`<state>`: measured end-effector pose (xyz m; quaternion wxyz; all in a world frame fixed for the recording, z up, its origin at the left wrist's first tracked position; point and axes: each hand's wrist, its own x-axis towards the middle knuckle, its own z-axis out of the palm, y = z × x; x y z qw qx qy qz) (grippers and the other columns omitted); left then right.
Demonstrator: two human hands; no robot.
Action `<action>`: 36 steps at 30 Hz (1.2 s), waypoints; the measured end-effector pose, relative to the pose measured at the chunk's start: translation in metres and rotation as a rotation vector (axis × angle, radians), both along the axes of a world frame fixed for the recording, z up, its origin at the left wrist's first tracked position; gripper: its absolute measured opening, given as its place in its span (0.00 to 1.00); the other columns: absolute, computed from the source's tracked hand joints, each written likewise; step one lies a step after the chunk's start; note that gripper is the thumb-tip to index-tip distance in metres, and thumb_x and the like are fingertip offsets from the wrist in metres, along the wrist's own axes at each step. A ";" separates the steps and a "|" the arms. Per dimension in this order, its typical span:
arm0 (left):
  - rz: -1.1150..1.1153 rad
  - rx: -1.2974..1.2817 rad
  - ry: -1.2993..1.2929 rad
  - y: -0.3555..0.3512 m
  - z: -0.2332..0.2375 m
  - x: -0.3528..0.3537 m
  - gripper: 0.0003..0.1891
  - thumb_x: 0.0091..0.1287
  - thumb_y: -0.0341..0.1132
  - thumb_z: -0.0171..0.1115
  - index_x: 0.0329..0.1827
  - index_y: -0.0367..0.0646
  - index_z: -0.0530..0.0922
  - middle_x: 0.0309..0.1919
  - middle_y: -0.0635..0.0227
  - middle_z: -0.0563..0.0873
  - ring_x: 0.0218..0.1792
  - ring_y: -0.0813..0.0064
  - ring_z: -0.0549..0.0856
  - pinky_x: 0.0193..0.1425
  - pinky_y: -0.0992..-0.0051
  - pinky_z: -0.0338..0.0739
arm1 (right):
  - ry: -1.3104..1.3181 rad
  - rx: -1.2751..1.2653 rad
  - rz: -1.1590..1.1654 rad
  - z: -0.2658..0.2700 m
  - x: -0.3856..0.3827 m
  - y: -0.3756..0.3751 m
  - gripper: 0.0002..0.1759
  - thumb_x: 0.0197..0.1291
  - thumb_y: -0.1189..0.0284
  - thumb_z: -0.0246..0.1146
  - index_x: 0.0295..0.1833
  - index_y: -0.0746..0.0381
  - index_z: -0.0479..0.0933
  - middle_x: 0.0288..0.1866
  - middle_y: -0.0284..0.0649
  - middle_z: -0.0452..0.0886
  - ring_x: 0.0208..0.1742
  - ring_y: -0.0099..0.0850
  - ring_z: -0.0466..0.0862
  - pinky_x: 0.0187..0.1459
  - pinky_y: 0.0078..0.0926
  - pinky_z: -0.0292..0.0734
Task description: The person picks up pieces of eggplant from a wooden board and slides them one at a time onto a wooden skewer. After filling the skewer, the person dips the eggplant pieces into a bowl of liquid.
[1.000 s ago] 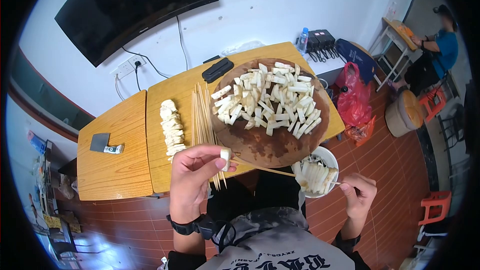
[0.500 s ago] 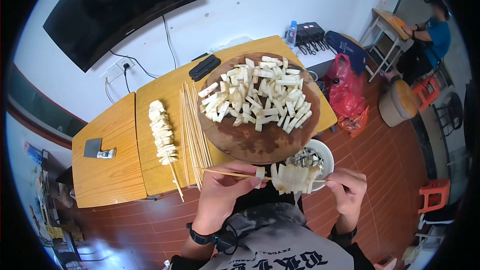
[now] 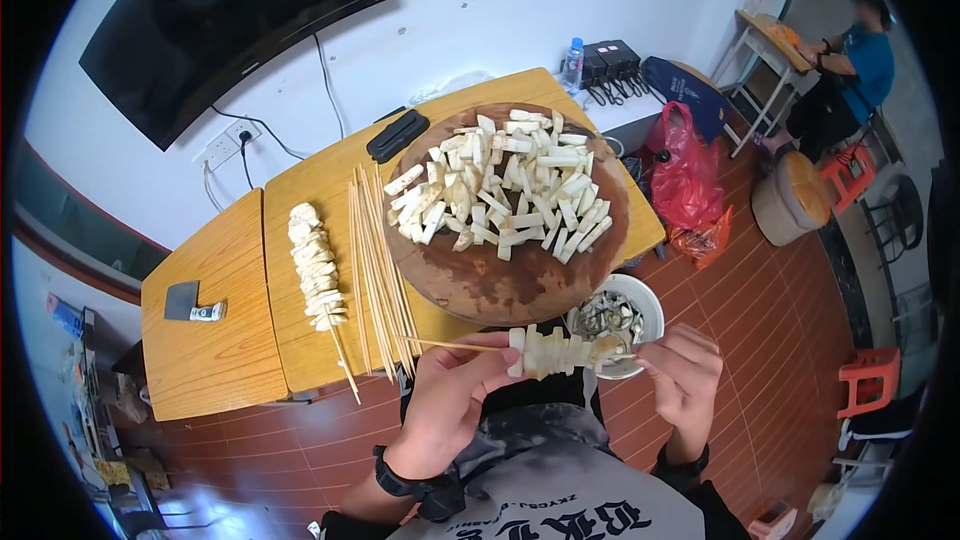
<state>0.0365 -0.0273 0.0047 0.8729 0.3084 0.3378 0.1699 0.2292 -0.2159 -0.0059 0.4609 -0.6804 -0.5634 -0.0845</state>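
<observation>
Between my hands is a bamboo skewer (image 3: 455, 345) threaded with a row of pale cut vegetable pieces (image 3: 555, 352). My left hand (image 3: 450, 400) is closed around the skewer, thumb and fingers against the leftmost piece, and the bare stick runs out to the left. My right hand (image 3: 685, 375) pinches the skewer's right end, just past the last piece. Behind them, a round wooden board (image 3: 480, 285) carries many loose pale strips (image 3: 510, 180). Left of the board lie several bare skewers (image 3: 375, 275) and one filled skewer (image 3: 318, 275).
A white bucket (image 3: 655, 320) with dark and pale scraps stands below the board's right edge. On the table (image 3: 210, 360) are a black case (image 3: 397, 135) and a small tube (image 3: 208, 312). Red bags (image 3: 685, 175) and a stool (image 3: 790, 205) are to the right; another person (image 3: 860, 65) sits beyond.
The piece at my left fingers, earlier apart from the others, now sits against the row. The row is packed tighter and has turned slightly. My view has shifted a little.
</observation>
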 end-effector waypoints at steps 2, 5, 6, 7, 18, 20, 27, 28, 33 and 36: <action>-0.007 -0.020 0.014 0.001 0.001 0.000 0.13 0.68 0.17 0.61 0.55 0.23 0.80 0.51 0.49 0.88 0.49 0.62 0.91 0.58 0.66 0.88 | -0.028 -0.003 0.009 -0.003 0.002 0.000 0.07 0.44 0.79 0.68 0.33 0.68 0.83 0.22 0.42 0.79 0.20 0.36 0.76 0.26 0.31 0.68; -0.058 -0.002 -0.019 0.004 0.001 -0.001 0.15 0.70 0.21 0.62 0.59 0.25 0.79 0.53 0.53 0.88 0.52 0.65 0.89 0.61 0.64 0.86 | -0.061 0.023 0.006 -0.005 0.002 0.004 0.12 0.39 0.76 0.64 0.33 0.70 0.82 0.22 0.41 0.75 0.21 0.37 0.75 0.25 0.33 0.68; -0.059 -0.012 -0.027 0.005 0.000 -0.001 0.15 0.71 0.22 0.62 0.59 0.25 0.79 0.53 0.52 0.88 0.53 0.65 0.89 0.61 0.64 0.86 | -0.068 0.016 0.006 -0.005 0.002 0.004 0.12 0.39 0.76 0.64 0.33 0.70 0.82 0.23 0.41 0.75 0.21 0.37 0.76 0.25 0.32 0.68; -0.061 -0.023 -0.036 0.007 -0.001 -0.001 0.16 0.71 0.22 0.61 0.60 0.24 0.79 0.54 0.52 0.87 0.53 0.65 0.89 0.61 0.64 0.86 | -0.074 0.010 0.006 -0.004 0.002 0.004 0.13 0.39 0.76 0.64 0.33 0.70 0.82 0.23 0.41 0.76 0.21 0.37 0.76 0.26 0.32 0.68; -0.036 -0.023 0.027 0.009 -0.006 0.003 0.15 0.73 0.22 0.59 0.60 0.24 0.77 0.54 0.48 0.87 0.52 0.62 0.90 0.59 0.66 0.87 | -0.115 -0.002 0.032 -0.002 0.001 0.007 0.13 0.40 0.75 0.64 0.34 0.70 0.82 0.25 0.42 0.77 0.23 0.38 0.77 0.27 0.33 0.69; -0.043 -0.032 0.014 0.010 -0.004 0.002 0.16 0.72 0.22 0.62 0.61 0.26 0.78 0.54 0.52 0.87 0.52 0.66 0.89 0.60 0.67 0.87 | -0.112 -0.008 0.028 -0.006 0.002 0.007 0.13 0.40 0.75 0.64 0.34 0.70 0.82 0.25 0.42 0.77 0.23 0.38 0.77 0.27 0.33 0.69; -0.072 0.107 -0.033 0.007 -0.010 -0.005 0.19 0.70 0.18 0.61 0.64 0.26 0.76 0.55 0.48 0.86 0.53 0.62 0.89 0.61 0.65 0.87 | -0.090 -0.006 0.019 -0.009 0.000 0.009 0.12 0.40 0.76 0.65 0.34 0.71 0.82 0.24 0.43 0.76 0.23 0.39 0.77 0.27 0.33 0.70; -0.068 0.115 -0.031 0.007 -0.009 -0.005 0.19 0.70 0.18 0.61 0.63 0.26 0.77 0.55 0.48 0.86 0.53 0.62 0.89 0.62 0.65 0.87 | -0.089 -0.006 0.019 -0.009 0.000 0.009 0.12 0.40 0.76 0.65 0.34 0.71 0.82 0.24 0.43 0.76 0.23 0.38 0.77 0.27 0.33 0.70; -0.054 0.114 -0.017 0.006 -0.008 -0.006 0.18 0.69 0.17 0.61 0.62 0.26 0.78 0.54 0.48 0.87 0.53 0.63 0.89 0.62 0.65 0.87 | -0.099 -0.005 0.018 -0.007 -0.001 0.008 0.13 0.39 0.76 0.64 0.34 0.71 0.82 0.24 0.42 0.75 0.23 0.38 0.76 0.27 0.33 0.69; -0.043 0.112 -0.020 0.005 -0.011 -0.006 0.17 0.69 0.17 0.61 0.61 0.27 0.78 0.53 0.49 0.88 0.52 0.64 0.90 0.60 0.66 0.88 | -0.101 -0.010 0.020 -0.007 -0.001 0.007 0.12 0.40 0.77 0.65 0.34 0.70 0.82 0.24 0.42 0.77 0.23 0.38 0.77 0.27 0.33 0.68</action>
